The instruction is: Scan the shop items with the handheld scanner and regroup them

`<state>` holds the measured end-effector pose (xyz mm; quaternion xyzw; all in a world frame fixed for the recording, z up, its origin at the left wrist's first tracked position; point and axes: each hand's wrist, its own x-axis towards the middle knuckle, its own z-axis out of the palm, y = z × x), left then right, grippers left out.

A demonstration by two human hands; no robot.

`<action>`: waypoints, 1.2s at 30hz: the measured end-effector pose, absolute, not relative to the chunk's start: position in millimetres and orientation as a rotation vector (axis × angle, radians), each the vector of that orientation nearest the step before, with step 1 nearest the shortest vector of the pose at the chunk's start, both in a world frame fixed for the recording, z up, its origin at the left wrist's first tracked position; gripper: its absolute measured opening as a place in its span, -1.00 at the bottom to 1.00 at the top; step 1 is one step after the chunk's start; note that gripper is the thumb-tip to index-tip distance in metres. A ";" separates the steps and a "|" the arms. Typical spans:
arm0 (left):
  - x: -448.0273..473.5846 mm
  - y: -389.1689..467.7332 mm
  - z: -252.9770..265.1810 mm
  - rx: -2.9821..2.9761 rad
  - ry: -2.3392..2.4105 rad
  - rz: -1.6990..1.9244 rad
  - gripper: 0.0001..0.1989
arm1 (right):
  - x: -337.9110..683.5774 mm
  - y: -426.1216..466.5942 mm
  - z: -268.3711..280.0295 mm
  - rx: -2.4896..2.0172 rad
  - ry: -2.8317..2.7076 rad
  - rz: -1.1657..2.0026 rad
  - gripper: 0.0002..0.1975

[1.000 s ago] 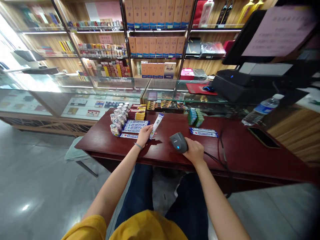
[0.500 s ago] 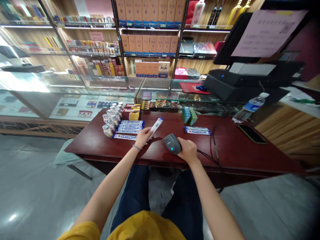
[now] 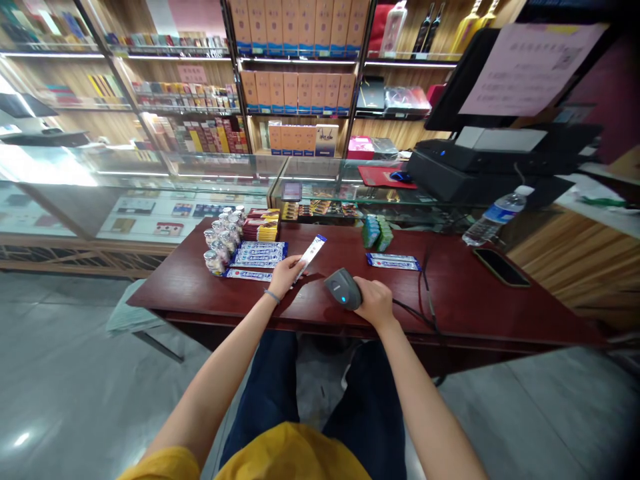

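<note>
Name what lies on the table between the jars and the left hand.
The head view shows several long blue-and-white packets lying flat between the jars and the left hand, which itself holds a slim packet.

Bright interior; shelf light strips glowing; washed-out glare on glass counter, left; shadows on desk; edges stretched, right corners dark.

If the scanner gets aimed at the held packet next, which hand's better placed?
Right, I'd judge: the right hand grips the scanner, whose head sits between the two hands. The left hand is occupied, holding the packet.
</note>
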<state>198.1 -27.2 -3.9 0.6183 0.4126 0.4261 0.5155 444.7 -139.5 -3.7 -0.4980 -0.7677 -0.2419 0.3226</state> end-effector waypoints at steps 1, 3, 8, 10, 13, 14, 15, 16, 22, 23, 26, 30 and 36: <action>198.5 -26.7 -4.5 1.460 0.992 1.022 -0.61 | 445.0 -139.7 -4.1 -1.313 -2.018 -0.632 -0.67; 199.2 -26.0 -5.2 1.422 0.995 1.021 -0.59 | 445.2 -139.7 -4.3 -1.308 -2.025 -0.635 -0.65; 199.1 -27.3 -4.7 1.357 0.921 1.059 -0.57 | 444.7 -139.1 -3.4 -1.293 -2.018 -0.659 -0.65; 198.5 -28.9 -3.2 1.306 0.880 1.085 -0.54 | 445.0 -138.6 -3.6 -1.298 -2.015 -0.655 -0.66; 196.9 -30.5 0.9 1.238 0.833 1.112 -0.51 | 446.7 -137.3 -5.0 -1.299 -2.004 -0.656 -0.65; 196.4 -30.5 2.8 1.227 0.824 1.120 -0.50 | 447.8 -137.0 -5.5 -1.298 -1.993 -0.661 -0.64; 196.0 -30.2 4.9 1.222 0.822 1.127 -0.50 | 449.0 -136.7 -5.9 -1.299 -1.980 -0.667 -0.63; 195.8 -29.5 7.0 1.219 0.824 1.140 -0.50 | 450.3 -136.6 -6.1 -1.304 -1.966 -0.670 -0.62; 201.8 -21.8 19.7 1.271 0.798 1.186 -0.57 | 461.7 -141.4 -1.4 -1.353 -1.942 -0.665 -0.64; 204.2 -20.7 21.3 1.300 0.783 1.187 -0.59 | 464.6 -143.0 0.1 -1.358 -1.937 -0.670 -0.64; 214.1 -18.6 24.5 1.390 0.755 1.188 -0.62 | 476.0 -148.7 4.2 -1.391 -1.921 -0.683 -0.66; 233.4 -15.5 23.6 1.467 0.750 1.180 -0.63 | 496.7 -160.3 8.1 -1.466 -1.908 -0.688 -0.63; 271.3 -15.0 23.2 1.656 0.725 1.157 -0.64 | 531.2 -187.3 14.2 -1.507 -1.863 -0.759 -0.63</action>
